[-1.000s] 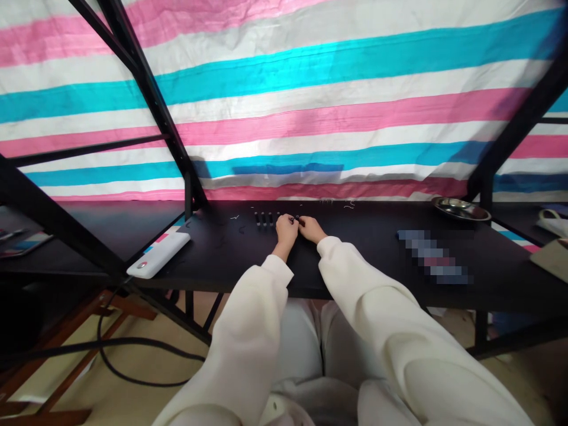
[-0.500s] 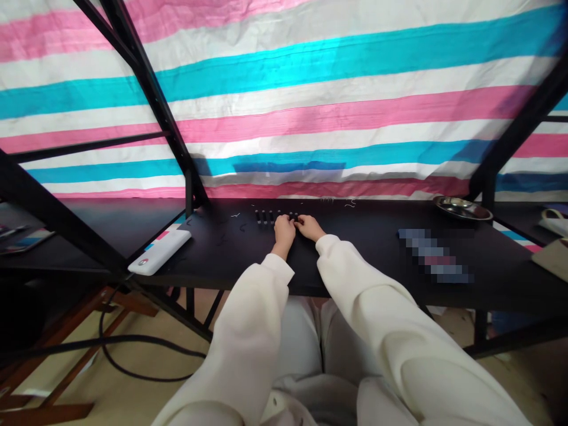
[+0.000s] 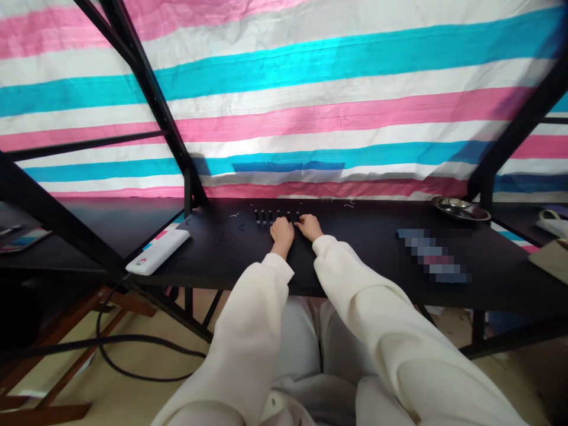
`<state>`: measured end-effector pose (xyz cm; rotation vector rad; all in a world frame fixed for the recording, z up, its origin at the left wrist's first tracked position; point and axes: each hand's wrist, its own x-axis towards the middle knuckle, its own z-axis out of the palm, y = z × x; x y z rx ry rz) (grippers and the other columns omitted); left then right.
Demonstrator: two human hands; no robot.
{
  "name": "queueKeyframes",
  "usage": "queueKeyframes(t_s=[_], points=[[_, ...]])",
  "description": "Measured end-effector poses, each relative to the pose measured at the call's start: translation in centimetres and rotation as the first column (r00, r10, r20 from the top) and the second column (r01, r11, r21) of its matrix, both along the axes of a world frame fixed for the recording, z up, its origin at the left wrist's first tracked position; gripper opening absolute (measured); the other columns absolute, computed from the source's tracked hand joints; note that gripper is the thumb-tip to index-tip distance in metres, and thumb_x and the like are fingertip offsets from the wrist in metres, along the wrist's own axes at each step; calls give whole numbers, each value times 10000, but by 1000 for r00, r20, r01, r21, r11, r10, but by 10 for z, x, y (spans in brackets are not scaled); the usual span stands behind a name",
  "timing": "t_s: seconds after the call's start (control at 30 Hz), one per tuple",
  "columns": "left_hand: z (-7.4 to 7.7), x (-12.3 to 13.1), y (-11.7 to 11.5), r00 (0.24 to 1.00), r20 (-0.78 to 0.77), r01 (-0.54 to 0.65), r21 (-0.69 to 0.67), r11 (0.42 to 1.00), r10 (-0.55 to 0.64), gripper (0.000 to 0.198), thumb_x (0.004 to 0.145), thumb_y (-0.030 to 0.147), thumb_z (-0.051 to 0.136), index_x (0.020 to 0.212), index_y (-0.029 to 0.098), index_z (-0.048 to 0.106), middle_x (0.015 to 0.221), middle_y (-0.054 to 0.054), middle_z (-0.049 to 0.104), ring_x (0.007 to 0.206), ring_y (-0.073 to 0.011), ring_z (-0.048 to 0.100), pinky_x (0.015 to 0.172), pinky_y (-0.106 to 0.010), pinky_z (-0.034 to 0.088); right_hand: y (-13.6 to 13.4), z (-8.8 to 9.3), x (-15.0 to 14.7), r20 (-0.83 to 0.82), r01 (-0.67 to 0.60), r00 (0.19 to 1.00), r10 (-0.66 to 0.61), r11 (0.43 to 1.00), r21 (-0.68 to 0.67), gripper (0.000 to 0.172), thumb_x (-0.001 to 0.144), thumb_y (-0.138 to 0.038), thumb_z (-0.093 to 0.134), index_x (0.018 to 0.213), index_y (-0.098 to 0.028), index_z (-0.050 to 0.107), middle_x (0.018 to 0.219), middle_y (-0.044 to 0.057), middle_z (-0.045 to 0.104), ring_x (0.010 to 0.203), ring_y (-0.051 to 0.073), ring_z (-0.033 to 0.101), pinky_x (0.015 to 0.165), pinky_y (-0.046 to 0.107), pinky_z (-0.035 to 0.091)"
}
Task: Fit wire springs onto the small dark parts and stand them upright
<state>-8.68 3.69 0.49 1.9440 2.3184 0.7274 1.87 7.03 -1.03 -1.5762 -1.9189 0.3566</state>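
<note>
A row of several small black upright pieces stands on the black table near its far edge. My left hand rests curled right behind the right part of that row, fingers bent at the pieces. My right hand sits beside it, fingertips pinched at the rightmost piece. What either hand holds is too small to make out. Both arms wear white sleeves.
A white power bank lies at the table's left edge. A metal bowl sits at the far right, and a blurred patch lies to the right. Small wire scraps dot the back. Black frame bars cross left and right before a striped tarp.
Both hands have moved slightly forward and lower onto the table, toward the row of black pieces. The small piece held between the fingertips earlier now stands at the right end of the row.
</note>
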Motion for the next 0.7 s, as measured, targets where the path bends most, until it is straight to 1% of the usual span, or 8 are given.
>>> queueKeyframes(t_s=[0.17,0.3,0.5,0.6,0.7], points=[[0,1,0,1000,-10,-16,-2,1000,16,231,833,289,459,932,148,612,986,-136,606,942,-236,585,770,-316,420,-3,4,1,-19,29,999,-29,999,-18,169,729,-311,638,815,-169,671,819,81,675,814,188,620,710,264,445],[5,1,-5,1000,2,-15,-8,1000,15,236,825,296,474,942,141,609,997,-138,606,947,-235,581,771,-313,413,-7,8,3,-13,30,999,-31,999,-41,226,726,-327,646,879,-163,673,877,93,676,874,199,618,742,272,447],[7,1,-16,1000,14,-18,-24,1000,18,277,785,335,528,958,136,613,994,-138,616,945,-254,576,764,-329,416,-18,15,12,67,42,997,-36,995,-91,319,716,-362,652,950,-146,647,954,118,653,926,224,598,759,290,437],[5,1,-22,999,-6,41,-5,999,-41,241,783,300,517,939,159,633,983,-119,629,948,-243,567,789,-332,412,-28,17,22,144,41,989,-28,995,-87,346,735,-378,630,976,-129,627,1012,141,618,954,240,572,783,316,427],[2,3,-28,989,-10,147,34,989,-146,199,782,259,503,881,187,660,942,-92,642,932,-219,563,814,-323,408,-43,16,36,233,63,971,-52,997,-39,355,767,-394,585,1008,-134,601,1063,152,569,1009,262,521,810,364,411]])
